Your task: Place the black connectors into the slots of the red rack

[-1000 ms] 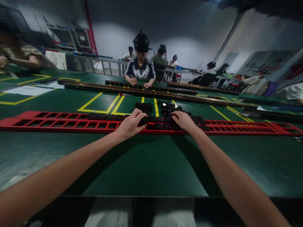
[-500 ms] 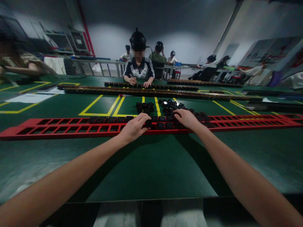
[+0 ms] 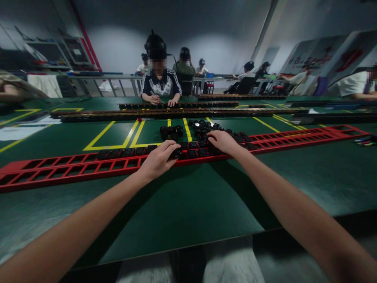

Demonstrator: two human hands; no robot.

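Note:
A long red frame [image 3: 85,169] with two rows of rectangular slots lies across the green table, tilted slightly in view. Black square modules, resembling sockets [image 3: 193,153], fill several slots in its middle. My left hand [image 3: 157,160] is closed around one black module [image 3: 176,153] at the frame's near row, thumb below and fingers above. My right hand [image 3: 223,142] bends over the black modules farther right, its fingertips drawn together and pointing down. What lies under those fingertips is hidden.
Loose black modules [image 3: 171,132] and a shiny black heap [image 3: 203,126] sit just behind the frame. Long dark rails [image 3: 118,114] cross the table beyond. A person [image 3: 160,84] works opposite; others sit farther back. White papers [image 3: 17,133] lie left.
My view has turned a little to the right and tilted, so the scene sits farther left. Both hands keep nearly the same places on the frame.

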